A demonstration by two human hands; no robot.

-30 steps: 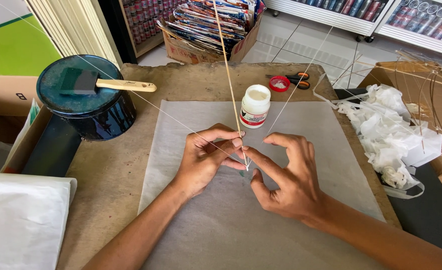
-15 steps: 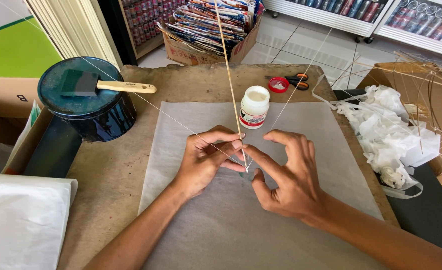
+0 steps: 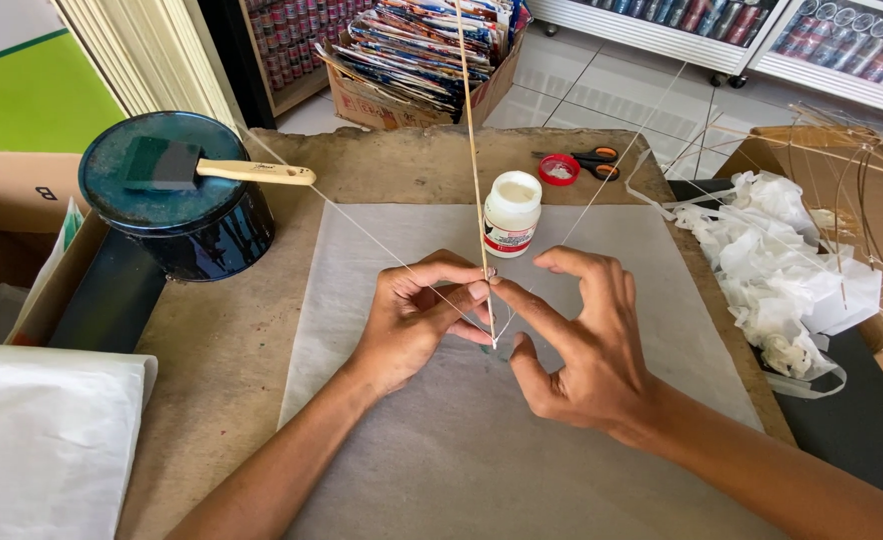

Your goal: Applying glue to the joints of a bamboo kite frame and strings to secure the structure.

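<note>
A thin bamboo stick (image 3: 474, 150) runs from the far side of the table down to my hands, over a large sheet of grey thin paper (image 3: 442, 450). White strings (image 3: 362, 228) fan out from the stick's near end to both sides. My left hand (image 3: 417, 320) pinches the stick's lower end with thumb and fingers. My right hand (image 3: 572, 340) meets it there, its index fingertip and thumb on the stick and string, the other fingers spread. A small white glue bottle (image 3: 511, 213) stands open just beyond my hands.
A dark round tin (image 3: 177, 215) with a foam brush (image 3: 212, 168) on its lid sits at the left. A red cap (image 3: 560, 169) and scissors (image 3: 594, 157) lie at the far edge. Crumpled white paper (image 3: 782, 260) and a bamboo frame (image 3: 862, 190) are at the right. White folded paper (image 3: 42, 440) lies near left.
Both hands stay at the stick's lower end; the fingers have shifted only slightly. Nothing else has moved.
</note>
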